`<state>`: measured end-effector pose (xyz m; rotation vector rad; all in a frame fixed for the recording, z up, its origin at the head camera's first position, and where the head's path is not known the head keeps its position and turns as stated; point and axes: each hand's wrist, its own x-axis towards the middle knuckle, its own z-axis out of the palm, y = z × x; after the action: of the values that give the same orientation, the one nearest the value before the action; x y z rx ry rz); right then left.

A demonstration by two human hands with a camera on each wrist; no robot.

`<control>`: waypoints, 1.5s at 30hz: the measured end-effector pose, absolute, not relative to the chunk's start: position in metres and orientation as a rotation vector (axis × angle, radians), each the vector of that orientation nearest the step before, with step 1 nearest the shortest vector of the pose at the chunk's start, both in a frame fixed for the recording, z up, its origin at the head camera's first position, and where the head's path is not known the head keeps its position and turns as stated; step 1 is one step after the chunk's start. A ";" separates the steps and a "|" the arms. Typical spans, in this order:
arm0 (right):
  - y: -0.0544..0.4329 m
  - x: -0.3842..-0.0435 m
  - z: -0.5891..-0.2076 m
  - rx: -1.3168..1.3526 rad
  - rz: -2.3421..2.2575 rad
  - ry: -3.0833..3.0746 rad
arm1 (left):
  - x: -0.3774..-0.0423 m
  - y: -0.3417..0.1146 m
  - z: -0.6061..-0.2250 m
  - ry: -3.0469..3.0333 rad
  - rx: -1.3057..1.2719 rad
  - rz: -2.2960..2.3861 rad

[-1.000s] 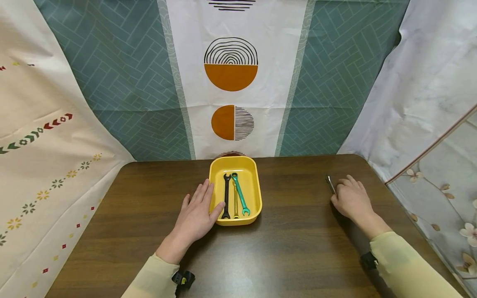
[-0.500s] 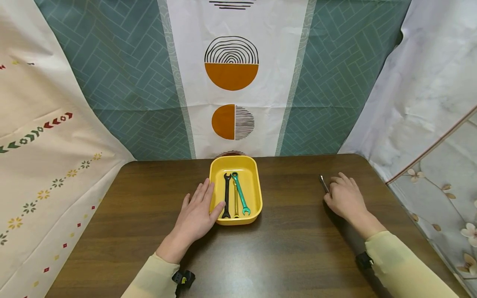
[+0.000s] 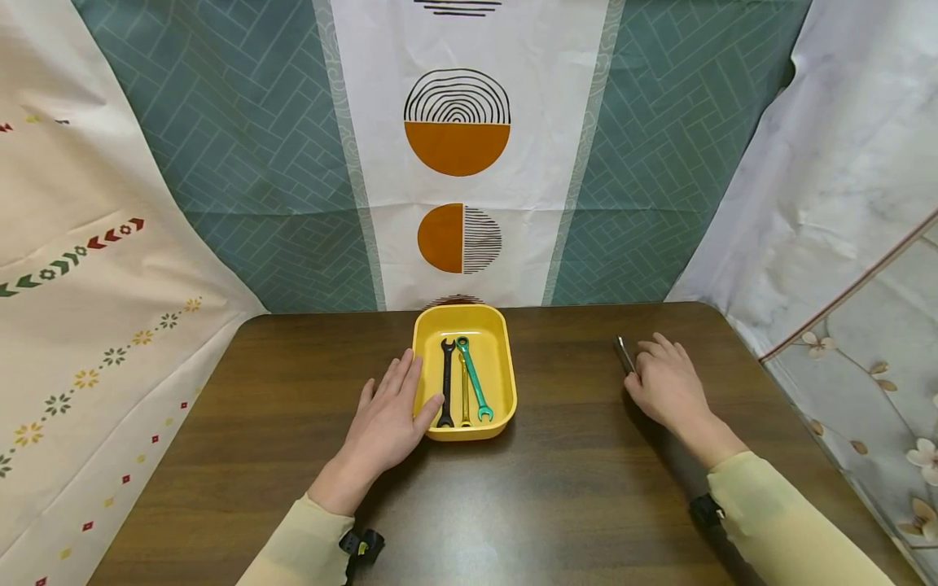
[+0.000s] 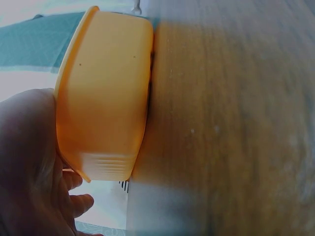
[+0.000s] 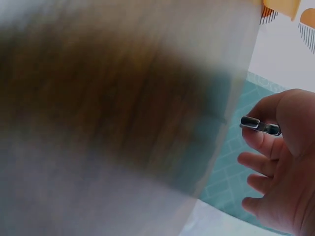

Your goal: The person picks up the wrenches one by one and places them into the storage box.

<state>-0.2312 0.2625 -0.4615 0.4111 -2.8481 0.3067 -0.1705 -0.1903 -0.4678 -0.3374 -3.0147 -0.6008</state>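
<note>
A yellow tray (image 3: 506,407) sits on the table, holding a black wrench (image 3: 447,382), a gold wrench (image 3: 465,399) and a green wrench (image 3: 475,378). My left hand (image 3: 384,415) rests along the tray's left side with fingers straight, its thumb over the near left corner. The left wrist view shows the tray's outer wall (image 4: 103,93) beside that hand. On the right, my right hand (image 3: 665,387) pinches a slim silver wrench (image 3: 624,354) between thumb and index finger, above the table. Its near part (image 5: 261,125) shows in the right wrist view; the rest is hidden by the hand.
The brown wooden table (image 3: 557,488) ends at a patterned cloth (image 3: 659,163) hanging behind it. White cloths hang at the left and right sides. Bare tabletop lies between the tray and my right hand.
My right hand has moved left toward the tray, carrying the silver wrench with it. The left hand and the tray have stayed in place.
</note>
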 end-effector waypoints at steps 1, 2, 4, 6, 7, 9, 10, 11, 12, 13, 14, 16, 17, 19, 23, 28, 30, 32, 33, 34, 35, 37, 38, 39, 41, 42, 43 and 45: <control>0.261 -0.231 -0.461 0.412 0.310 -2.844 | -0.170 -0.190 -0.468 -3.013 -0.338 -0.601; 0.260 -0.232 -0.461 0.413 0.310 -2.841 | -0.170 -0.190 -0.468 -3.013 -0.338 -0.601; 0.257 -0.232 -0.461 0.417 0.306 -2.833 | -0.171 -0.190 -0.468 -3.012 -0.338 -0.602; 0.254 -0.233 -0.461 0.421 0.301 -2.826 | -0.171 -0.190 -0.468 -3.009 -0.338 -0.599; 0.253 -0.233 -0.461 0.424 0.301 -2.823 | -0.171 -0.190 -0.468 -3.011 -0.337 -0.599; 0.250 -0.234 -0.461 0.429 0.307 -2.817 | -0.171 -0.190 -0.468 -3.011 -0.336 -0.598; 0.249 -0.234 -0.461 0.431 0.311 -2.816 | -0.170 -0.190 -0.467 -3.012 -0.335 -0.598; 0.248 -0.234 -0.461 0.432 0.315 -2.815 | -0.170 -0.190 -0.467 -3.015 -0.334 -0.598; 0.247 -0.234 -0.460 0.435 0.320 -2.814 | -0.170 -0.190 -0.467 -3.013 -0.337 -0.597; 0.245 -0.234 -0.460 0.437 0.324 -2.813 | -0.170 -0.190 -0.467 -3.013 -0.335 -0.598; 0.244 -0.233 -0.459 0.438 0.326 -2.812 | -0.170 -0.190 -0.467 -3.012 -0.335 -0.597; 0.241 -0.233 -0.458 0.444 0.329 -2.805 | -0.170 -0.190 -0.467 -3.016 -0.334 -0.599; 0.240 -0.233 -0.457 0.447 0.329 -2.800 | -0.170 -0.190 -0.467 -3.018 -0.333 -0.601; 0.237 -0.232 -0.456 0.454 0.331 -2.789 | -0.170 -0.190 -0.467 -3.022 -0.330 -0.605; 0.231 -0.231 -0.453 0.464 0.346 -2.777 | -0.170 -0.190 -0.467 -3.020 -0.334 -0.601; 0.224 -0.231 -0.449 0.472 0.359 -2.771 | -0.171 -0.191 -0.468 -3.017 -0.338 -0.590; 0.221 -0.230 -0.449 0.476 0.364 -2.764 | -0.171 -0.191 -0.468 -3.018 -0.339 -0.587; 0.220 -0.230 -0.448 0.481 0.370 -2.750 | -0.171 -0.191 -0.469 -3.019 -0.339 -0.583; 0.219 -0.230 -0.447 0.484 0.374 -2.744 | -0.171 -0.191 -0.469 -3.018 -0.339 -0.583; 0.218 -0.230 -0.447 0.487 0.375 -2.737 | -0.171 -0.191 -0.469 -3.017 -0.340 -0.583; 0.217 -0.230 -0.447 0.490 0.376 -2.731 | -0.171 -0.191 -0.469 -3.017 -0.340 -0.586; 0.215 -0.230 -0.446 0.495 0.380 -2.724 | -0.171 -0.191 -0.469 -3.012 -0.341 -0.584; 0.214 -0.230 -0.446 0.497 0.380 -2.722 | -0.171 -0.191 -0.469 -3.009 -0.341 -0.584; 0.214 -0.230 -0.446 0.498 0.381 -2.722 | -0.171 -0.191 -0.469 -3.006 -0.342 -0.585; 0.212 -0.230 -0.446 0.503 0.382 -2.720 | -0.170 -0.190 -0.469 -3.002 -0.341 -0.586; 0.211 -0.230 -0.446 0.502 0.381 -2.721 | -0.170 -0.190 -0.469 -3.000 -0.341 -0.585; 0.210 -0.230 -0.446 0.504 0.379 -2.718 | -0.170 -0.190 -0.468 -3.000 -0.341 -0.585; 0.208 -0.231 -0.445 0.506 0.379 -2.716 | -0.170 -0.190 -0.468 -3.001 -0.338 -0.585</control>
<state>-0.2306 0.2076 -0.4452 0.5061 -2.7156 0.3786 -0.1704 -0.1897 -0.4682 -0.3375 -3.0014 -0.5848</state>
